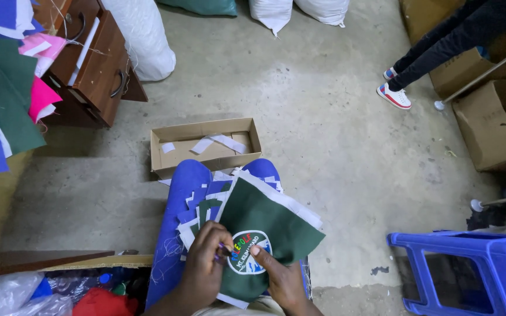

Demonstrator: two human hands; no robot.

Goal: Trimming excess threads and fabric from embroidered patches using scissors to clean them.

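Note:
On my lap lies a stack of dark green fabric pieces (pixel 273 216) with white backing, resting on blue cloth (pixel 185 193). The top piece bears a round embroidered badge (pixel 247 253) in white, blue and bright colours. My left hand (pixel 203 266) pinches a small purple tool at the badge's left edge. My right hand (pixel 279 278) presses a finger on the badge's right side and holds the fabric down.
A shallow cardboard box (pixel 206 146) with white strips lies on the concrete floor ahead. A wooden drawer unit (pixel 98 64) stands at the left, fabric pieces (pixel 4 88) beside it. A blue plastic stool (pixel 469 269) is at the right. Another person's legs (pixel 434 52) and cartons (pixel 493 123) are far right.

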